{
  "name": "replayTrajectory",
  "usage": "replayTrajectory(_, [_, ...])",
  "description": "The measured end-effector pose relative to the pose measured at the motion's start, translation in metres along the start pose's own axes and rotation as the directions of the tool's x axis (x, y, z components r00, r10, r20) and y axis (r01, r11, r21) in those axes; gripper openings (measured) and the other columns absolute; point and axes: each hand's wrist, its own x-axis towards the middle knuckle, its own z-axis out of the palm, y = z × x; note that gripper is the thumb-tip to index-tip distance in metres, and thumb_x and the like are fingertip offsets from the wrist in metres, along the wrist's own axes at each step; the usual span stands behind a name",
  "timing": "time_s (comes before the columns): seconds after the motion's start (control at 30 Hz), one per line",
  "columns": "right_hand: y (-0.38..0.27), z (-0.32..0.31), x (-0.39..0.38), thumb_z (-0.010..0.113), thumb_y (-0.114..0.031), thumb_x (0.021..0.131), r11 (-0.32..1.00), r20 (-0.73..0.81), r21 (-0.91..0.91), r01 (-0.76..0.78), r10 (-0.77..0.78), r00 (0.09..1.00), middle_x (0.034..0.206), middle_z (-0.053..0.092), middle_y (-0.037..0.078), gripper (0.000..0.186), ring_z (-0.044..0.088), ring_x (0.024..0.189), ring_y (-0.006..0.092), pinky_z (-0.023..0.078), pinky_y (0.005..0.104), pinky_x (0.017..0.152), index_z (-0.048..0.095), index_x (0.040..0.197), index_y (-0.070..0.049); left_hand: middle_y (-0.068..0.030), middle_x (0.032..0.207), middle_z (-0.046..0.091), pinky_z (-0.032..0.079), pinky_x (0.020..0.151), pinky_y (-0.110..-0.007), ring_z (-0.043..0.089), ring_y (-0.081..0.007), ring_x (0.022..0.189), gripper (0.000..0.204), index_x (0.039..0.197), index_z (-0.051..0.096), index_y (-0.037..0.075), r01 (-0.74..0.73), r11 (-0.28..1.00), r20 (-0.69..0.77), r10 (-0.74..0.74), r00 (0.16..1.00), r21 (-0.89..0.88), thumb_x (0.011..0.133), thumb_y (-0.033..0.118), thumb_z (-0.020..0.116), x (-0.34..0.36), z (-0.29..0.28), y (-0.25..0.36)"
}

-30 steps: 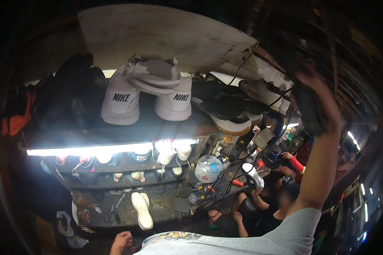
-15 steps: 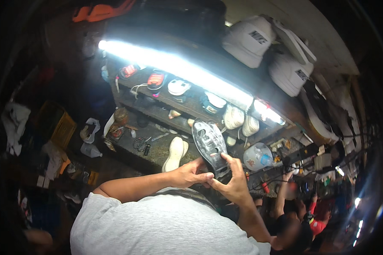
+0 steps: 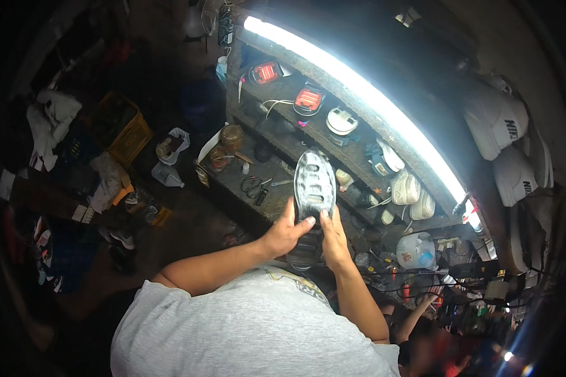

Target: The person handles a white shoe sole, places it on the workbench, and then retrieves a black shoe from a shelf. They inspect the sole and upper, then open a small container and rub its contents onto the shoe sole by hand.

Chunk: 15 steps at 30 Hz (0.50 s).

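Shoe, dark with a grey ridged rubber sole (image 3: 314,188) turned up to the camera, stands between both hands above the cluttered desk (image 3: 236,179). Its long axis runs away from the person, heel end low at the palms. Left hand (image 3: 287,231) and right hand (image 3: 333,239) are both clamped on the heel end, equally near.

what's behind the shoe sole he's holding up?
Behind the shoe sole, gripped by left hand and right hand, lies a cluttered workbench: scissors to its left, a shelf with small shoes to its right. Whatever sits directly behind is covered.
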Motion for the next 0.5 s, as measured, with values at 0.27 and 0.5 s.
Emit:
replayTrajectory(0.27, [0.026, -0.003, 0.003, 0.056, -0.037, 0.105, 0.979, -0.349, -0.17, -0.109, 0.043, 0.936, 0.13, 0.058, 0.014, 0.057, 0.059, 0.095, 0.014, 0.052, 0.0275, 0.076, 0.043, 0.15, -0.006, -0.0074, 0.116, 0.067, 0.055, 0.091, -0.036, 0.066, -0.0152, 0.101, 0.035, 0.129, 0.052, 0.004, -0.045, 0.998, -0.258, 0.055, 0.965, 0.044, 0.097, 0.006, 0.065, 0.096, -0.106, 0.096])
replayTrajectory(0.5, [0.099, 0.01, -0.062, 0.061, -0.031, 0.102, 0.915, -0.552, -0.167, -0.366, 0.221, 0.804, 0.105, 0.061, 0.005, 0.046, 0.059, 0.085, 0.0111, 0.053, 0.0255, 0.064, 0.053, 0.139, -0.004, -0.0182, 0.131, 0.06, 0.056, 0.092, -0.043, 0.066, -0.0279, 0.109, 0.083, 0.153, 0.023, -0.003, -0.121, 0.963, -0.485, 0.228, 0.844, 0.241, 0.091, 0.015, 0.075, 0.279, -0.18, 0.097])
